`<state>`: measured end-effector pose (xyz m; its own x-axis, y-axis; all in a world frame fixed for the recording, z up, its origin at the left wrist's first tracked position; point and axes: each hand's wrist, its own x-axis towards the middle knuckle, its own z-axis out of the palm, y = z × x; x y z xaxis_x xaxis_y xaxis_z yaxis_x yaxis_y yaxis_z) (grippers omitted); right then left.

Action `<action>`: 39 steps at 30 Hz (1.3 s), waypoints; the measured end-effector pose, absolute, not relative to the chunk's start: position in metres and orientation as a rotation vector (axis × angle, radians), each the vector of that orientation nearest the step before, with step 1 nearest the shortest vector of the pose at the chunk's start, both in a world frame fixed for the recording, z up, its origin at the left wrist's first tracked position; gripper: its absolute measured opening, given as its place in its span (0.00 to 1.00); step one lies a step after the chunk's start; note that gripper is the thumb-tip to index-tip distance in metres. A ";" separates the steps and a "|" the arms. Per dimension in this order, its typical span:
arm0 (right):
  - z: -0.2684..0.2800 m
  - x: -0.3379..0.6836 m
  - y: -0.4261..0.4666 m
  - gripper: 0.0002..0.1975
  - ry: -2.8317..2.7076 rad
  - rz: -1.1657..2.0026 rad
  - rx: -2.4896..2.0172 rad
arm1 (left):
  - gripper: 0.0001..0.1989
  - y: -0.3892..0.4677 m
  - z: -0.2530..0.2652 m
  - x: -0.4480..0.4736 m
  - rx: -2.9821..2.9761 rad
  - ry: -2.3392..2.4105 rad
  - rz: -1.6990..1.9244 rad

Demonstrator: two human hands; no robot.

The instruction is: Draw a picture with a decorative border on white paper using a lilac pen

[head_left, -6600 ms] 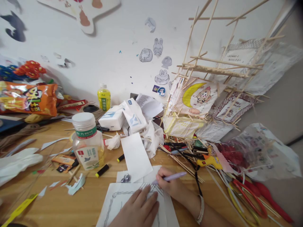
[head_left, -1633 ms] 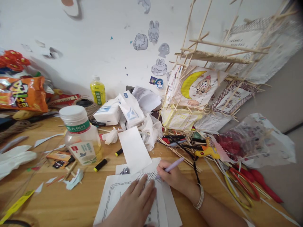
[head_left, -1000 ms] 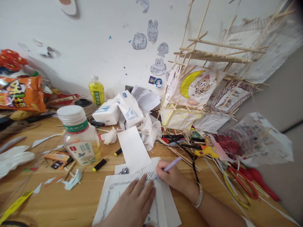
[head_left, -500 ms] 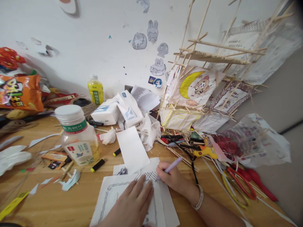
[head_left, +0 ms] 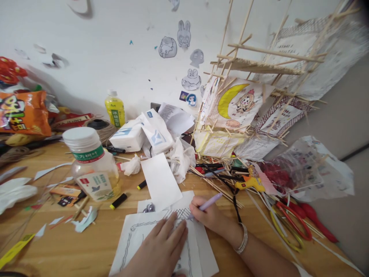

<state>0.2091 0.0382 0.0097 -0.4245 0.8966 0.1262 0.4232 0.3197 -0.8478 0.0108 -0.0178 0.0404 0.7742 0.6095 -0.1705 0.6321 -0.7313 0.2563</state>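
My left hand [head_left: 164, 242] lies flat on a sheet of white paper [head_left: 127, 234], its fingers stretched toward the top edge. The sheet bears a drawn wavy border and a patch of crossed lines. A light purple pen [head_left: 211, 201] is pinched in my right hand [head_left: 206, 215], its tip at the right end of the crossed lines. Another white sheet [head_left: 206, 246] shows beneath. Just beyond the drawing are a blank white paper [head_left: 161, 179] and small shiny metal balls [head_left: 149, 208]. A silver bracelet [head_left: 242, 238] circles my right wrist.
At left stand a clear jar with a white lid [head_left: 92, 165] and a black marker cap [head_left: 118, 201]. Tissue packs [head_left: 157, 132] lie behind. On the right are a stick frame with painted panels [head_left: 236, 102], a yellow glue gun [head_left: 249, 184] and red-and-yellow-handled scissors [head_left: 294, 225].
The view has shifted very slightly. Both hands stay almost in place, the left flat on the paper and the right with the pen at the crossed lines.
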 end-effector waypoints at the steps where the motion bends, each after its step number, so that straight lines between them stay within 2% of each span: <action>1: 0.009 0.209 0.038 0.14 -1.989 1.013 -1.169 | 0.34 -0.018 0.041 0.011 2.667 0.959 -0.118; 12: 0.012 0.210 0.039 0.13 -1.971 1.046 -1.162 | 0.34 -0.018 0.047 0.012 2.681 0.967 -0.163; 22: 0.008 0.211 0.040 0.14 -1.960 1.051 -1.158 | 0.36 -0.021 0.035 0.010 2.715 0.954 -0.049; 39: 0.012 0.210 0.040 0.13 -1.918 1.127 -1.179 | 0.34 -0.020 0.053 0.016 2.630 0.981 -0.139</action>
<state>0.2102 0.0401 0.0116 -0.4142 0.9079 0.0654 0.3847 0.2397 -0.8914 0.0157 -0.0203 0.0526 0.7580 0.6196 -0.2035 0.6518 -0.7084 0.2709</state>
